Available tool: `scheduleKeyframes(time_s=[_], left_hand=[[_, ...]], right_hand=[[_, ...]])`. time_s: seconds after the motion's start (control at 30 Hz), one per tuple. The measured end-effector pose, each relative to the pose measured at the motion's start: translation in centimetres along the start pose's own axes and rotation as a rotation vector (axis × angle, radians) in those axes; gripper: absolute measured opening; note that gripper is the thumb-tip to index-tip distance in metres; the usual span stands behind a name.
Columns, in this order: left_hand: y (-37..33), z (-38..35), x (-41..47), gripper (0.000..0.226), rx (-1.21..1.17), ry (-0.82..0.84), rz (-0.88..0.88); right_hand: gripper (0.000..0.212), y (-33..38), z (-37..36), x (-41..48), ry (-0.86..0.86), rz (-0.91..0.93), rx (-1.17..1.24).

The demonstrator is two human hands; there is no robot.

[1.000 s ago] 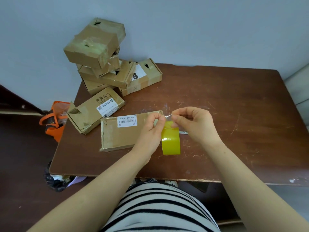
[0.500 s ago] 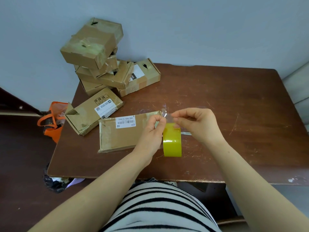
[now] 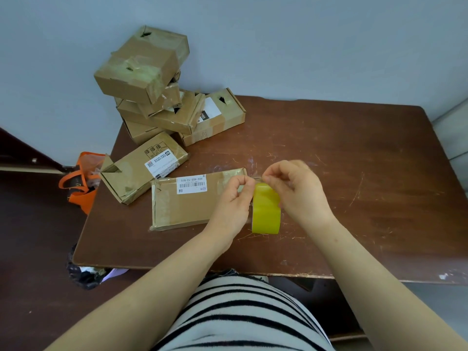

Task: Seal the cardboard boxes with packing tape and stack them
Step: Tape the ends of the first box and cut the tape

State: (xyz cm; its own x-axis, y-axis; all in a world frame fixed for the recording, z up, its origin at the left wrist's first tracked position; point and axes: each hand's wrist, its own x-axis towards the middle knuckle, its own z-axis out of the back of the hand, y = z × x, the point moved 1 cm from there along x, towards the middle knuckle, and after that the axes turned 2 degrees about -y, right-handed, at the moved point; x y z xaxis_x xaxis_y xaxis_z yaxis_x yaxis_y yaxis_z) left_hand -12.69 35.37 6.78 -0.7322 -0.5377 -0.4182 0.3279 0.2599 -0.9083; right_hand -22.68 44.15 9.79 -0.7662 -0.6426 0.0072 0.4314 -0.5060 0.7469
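A yellow roll of packing tape (image 3: 266,211) stands on edge on the brown table (image 3: 354,186), between my hands. My left hand (image 3: 234,201) and my right hand (image 3: 296,191) both pinch the clear free end of the tape just above the roll. A flat cardboard box (image 3: 192,201) with a barcode label lies to the left of the roll, under my left hand. Another flat box (image 3: 141,171) with an open end flap lies further left. A leaning stack of taped boxes (image 3: 144,72) stands at the table's back left corner.
An orange bag (image 3: 81,183) sits on the floor left of the table, and a dark bag (image 3: 86,272) lies under the table's front left corner. The wall runs close behind the stack. A grey piece of furniture (image 3: 453,133) borders the table's right side.
My hands and the roll stay almost in place. My fingers have drawn closer together on the tape's free end above the roll.
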Motion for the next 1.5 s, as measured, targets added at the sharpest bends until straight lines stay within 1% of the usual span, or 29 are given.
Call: scheduleKeyframes(time_s=[0.03,0.07,0.1,0.17,0.23,0.3,0.37,0.5,0.6,0.67,0.73,0.77,0.83,0.87,0.9,0.93,0.97,1.0,1.03,1.1,1.13,1.17,1.23,1.3,1.37,1.4,1.43,1.47,1.5], left_hand=[[0.0,0.0,-0.1,0.009,-0.004,-0.002,0.0],[0.0,0.0,-0.1,0.004,0.005,0.003,-0.009],[0.1,0.0,-0.2,0.007,0.014,0.006,-0.008],[0.3,0.1,-0.3,0.031,-0.009,0.0,0.022],[0.3,0.4,-0.5,0.054,-0.017,0.012,-0.008],[0.4,0.5,-0.5,0.062,0.071,0.052,-0.102],[0.5,0.5,-0.7,0.052,0.122,0.068,-0.147],[0.6,0.4,-1.0,0.01,0.103,0.028,-0.16],[1.2,0.4,-0.8,0.015,0.134,0.003,-0.179],[1.4,0.1,-0.8,0.021,0.128,-0.006,-0.166],[1.5,-0.1,-1.0,0.024,0.076,-0.024,-0.107],[1.6,-0.1,-1.1,0.023,0.03,-0.033,-0.07],[1.8,-0.2,-1.0,0.021,-0.044,-0.056,-0.017],[2.0,-0.2,-0.8,0.02,-0.075,-0.061,0.001],[2.1,-0.3,-0.7,0.018,-0.101,-0.056,0.021],[2.2,-0.4,-0.5,0.016,-0.105,-0.044,0.031],[2.3,-0.4,-0.4,0.014,-0.084,-0.026,0.025],[2.5,-0.4,-0.1,0.013,-0.018,-0.012,0.013],[2.7,-0.1,0.1,0.019,0.084,0.0,0.003],[3.2,1.3,0.7,0.048,0.281,-0.013,-0.001],[3.5,2.4,0.9,0.06,0.343,-0.035,0.014],[3.8,3.5,0.9,0.065,0.378,-0.064,0.037],[4.6,5.8,1.0,0.063,0.485,-0.167,0.056],[5.6,7.9,1.1,0.057,0.668,-0.277,0.06],[6.6,9.7,1.1,0.059,0.805,-0.415,0.104],[7.1,10.5,1.1,0.062,0.829,-0.48,0.13],[7.3,11.2,1.0,0.067,0.82,-0.539,0.162],[7.7,11.8,1.0,0.071,0.775,-0.591,0.205],[7.7,12.4,1.0,0.075,0.703,-0.626,0.25]], right_hand=[[0.003,-0.1,-0.1,-0.2,-0.011,0.013,-0.019],[0.007,-0.1,-0.2,-0.3,-0.015,0.017,-0.04],[0.01,-0.1,-0.3,-0.4,-0.006,0.014,-0.059],[0.012,-0.1,-0.2,-0.5,0.032,0.011,-0.079],[0.014,-0.2,-0.1,-0.5,0.081,0.021,-0.104],[0.016,-0.3,0.0,-0.6,0.112,0.052,-0.117],[0.016,-0.2,0.1,-0.8,0.109,0.068,-0.111],[0.014,-0.6,0.1,-0.9,0.118,0.087,-0.083],[0.013,-0.8,-0.2,-1.1,0.099,0.087,-0.004],[0.018,-0.8,-0.3,-1.5,0.043,-0.019,0.127],[0.023,-1.1,-0.1,-1.7,-0.011,-0.137,0.24],[0.039,-1.3,0.0,-1.8,0.01,-0.174,0.251],[0.094,-2.2,-0.1,-2.2,0.203,-0.259,0.238],[0.106,-2.5,-0.4,-2.6,0.323,-0.291,0.252],[0.099,-2.9,-0.8,-3.0,0.407,-0.288,0.301],[0.078,-3.4,-1.2,-3.4,0.434,-0.267,0.347],[0.057,-3.9,-1.6,-3.5,0.407,-0.24,0.323],[0.041,-4.1,-1.9,-3.6,0.369,-0.205,0.237],[0.032,-4.4,-2.0,-3.6,0.346,-0.176,0.063],[0.037,-5.0,-2.2,-3.7,0.32,-0.124,-0.393],[0.038,-5.3,-2.3,-3.9,0.311,-0.112,-0.564],[0.035,-5.8,-2.5,-4.1,0.317,-0.103,-0.659],[0.029,-7.1,-3.3,-4.7,0.378,-0.094,-0.762],[0.026,-7.9,-4.2,-5.2,0.456,-0.072,-0.828],[0.031,-7.8,-4.6,-5.3,0.501,-0.088,-0.835],[0.039,-7.5,-4.6,-5.1,0.48,-0.112,-0.837],[0.047,-7.0,-4.5,-4.8,0.404,-0.1,-0.844],[0.051,-6.4,-4.6,-4.3,0.311,-0.052,-0.842],[0.049,-5.7,-4.7,-3.7,0.23,-0.003,-0.792]])
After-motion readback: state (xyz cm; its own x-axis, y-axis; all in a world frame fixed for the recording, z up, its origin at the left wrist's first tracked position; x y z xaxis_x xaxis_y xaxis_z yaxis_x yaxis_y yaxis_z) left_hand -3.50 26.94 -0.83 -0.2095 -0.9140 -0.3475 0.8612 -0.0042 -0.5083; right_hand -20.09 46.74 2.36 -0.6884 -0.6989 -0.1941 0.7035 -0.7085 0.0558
